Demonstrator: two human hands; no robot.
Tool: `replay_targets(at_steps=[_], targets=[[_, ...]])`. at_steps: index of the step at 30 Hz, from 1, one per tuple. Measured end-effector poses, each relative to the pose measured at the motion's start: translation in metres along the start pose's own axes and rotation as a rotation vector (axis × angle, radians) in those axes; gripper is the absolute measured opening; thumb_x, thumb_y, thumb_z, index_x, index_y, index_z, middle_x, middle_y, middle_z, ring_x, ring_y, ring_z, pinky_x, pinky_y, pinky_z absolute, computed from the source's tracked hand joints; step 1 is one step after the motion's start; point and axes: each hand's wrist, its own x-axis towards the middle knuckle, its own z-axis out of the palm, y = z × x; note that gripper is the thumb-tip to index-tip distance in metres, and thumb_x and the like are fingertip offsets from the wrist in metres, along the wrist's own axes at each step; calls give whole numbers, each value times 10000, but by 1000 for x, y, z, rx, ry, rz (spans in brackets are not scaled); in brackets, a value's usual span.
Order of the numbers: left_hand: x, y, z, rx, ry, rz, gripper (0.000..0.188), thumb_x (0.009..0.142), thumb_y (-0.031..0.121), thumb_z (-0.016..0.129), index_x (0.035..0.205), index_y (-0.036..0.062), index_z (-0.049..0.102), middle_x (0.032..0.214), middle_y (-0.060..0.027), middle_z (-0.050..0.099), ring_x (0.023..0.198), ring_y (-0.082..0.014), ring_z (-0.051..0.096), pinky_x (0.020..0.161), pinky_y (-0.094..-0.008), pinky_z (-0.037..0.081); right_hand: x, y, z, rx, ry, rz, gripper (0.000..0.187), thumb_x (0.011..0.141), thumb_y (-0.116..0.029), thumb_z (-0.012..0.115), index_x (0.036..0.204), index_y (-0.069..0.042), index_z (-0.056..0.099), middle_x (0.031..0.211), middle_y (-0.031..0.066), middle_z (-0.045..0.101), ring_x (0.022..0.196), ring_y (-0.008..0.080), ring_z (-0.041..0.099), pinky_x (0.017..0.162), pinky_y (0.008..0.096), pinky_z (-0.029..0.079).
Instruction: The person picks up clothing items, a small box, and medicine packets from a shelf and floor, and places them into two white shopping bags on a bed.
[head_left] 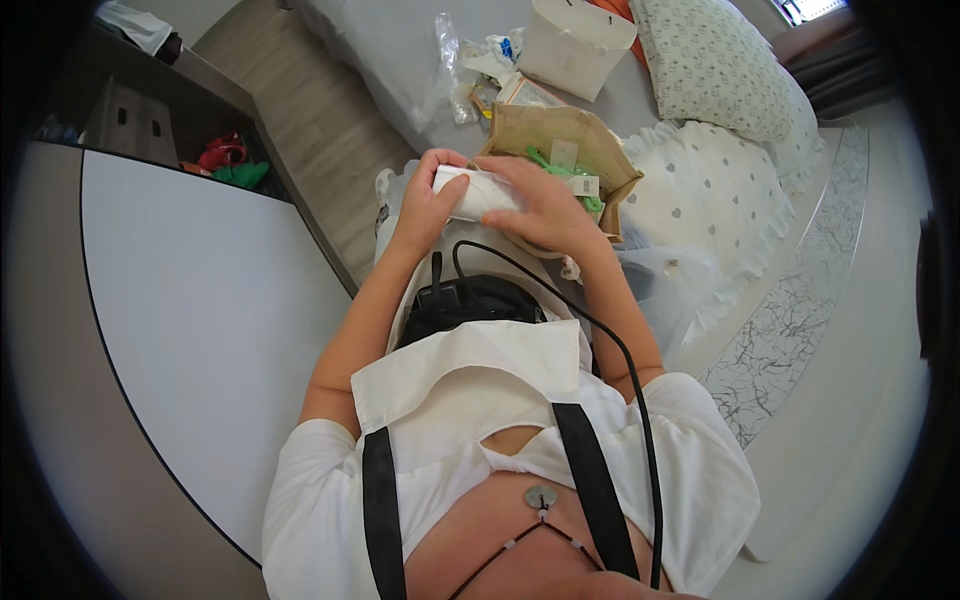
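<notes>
Between my two hands is a white rolled bundle, which looks soft and may be wrapped in clear plastic; its exact kind cannot be made out. My left hand grips its left end, thumb laid across the top. My right hand curls around the right end, fingers over the far side and thumb on the near side. Just beyond my right hand stands an open brown paper bag. Bright green items with a white tag show inside it, partly hidden by my hand.
On the grey bed lie a white paper bag, a clear plastic bottle and crumpled packaging. Patterned pillows lie to the right. An open cabinet with red and green items stands left, beside a white panel. A black cable crosses my right arm.
</notes>
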Motion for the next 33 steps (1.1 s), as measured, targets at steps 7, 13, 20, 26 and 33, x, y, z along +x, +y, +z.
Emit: replay_targets(at_steps=[7, 13, 20, 26, 33], targets=[[16, 20, -13, -118, -30, -20, 245, 832, 180, 533, 1038, 52, 493, 966, -30, 510, 865, -106, 487, 726, -250, 428, 3, -2, 5, -25, 91, 317, 539, 649, -204, 682, 1125, -53, 480, 974, 153, 589, 896, 288, 570, 782, 348, 434], [12, 24, -45, -323, -20, -155, 296, 879, 269, 482, 1084, 54, 484, 1056, -67, 519, 914, -137, 511, 713, -266, 438, -7, 30, -20, 103, 345, 359, 469, 668, -217, 641, 1066, -12, 503, 951, 140, 586, 866, 227, 567, 772, 327, 433], [-7, 23, -45, -168, 26, -218, 264, 867, 275, 512, 1041, 77, 518, 1061, -39, 530, 851, -105, 522, 645, -223, 413, -15, 45, -9, 216, 326, 337, 486, 685, -235, 633, 1088, 0, 495, 956, 129, 585, 868, 216, 558, 784, 331, 422], [-5, 20, -48, -203, 66, -241, 245, 839, 201, 546, 1027, 46, 523, 949, -27, 543, 645, -66, 510, 503, -192, 375, -15, 47, -24, 140, 442, 382, 474, 690, -220, 635, 1090, -9, 494, 959, 134, 587, 869, 209, 561, 784, 320, 421], [-4, 13, -39, 57, 84, -180, 293, 771, 64, 561, 1058, 31, 512, 986, -56, 506, 624, -64, 492, 524, -190, 396, -42, 64, -71, -43, 392, 562, 473, 666, -229, 640, 1068, -12, 517, 955, 134, 589, 874, 212, 560, 778, 311, 421]])
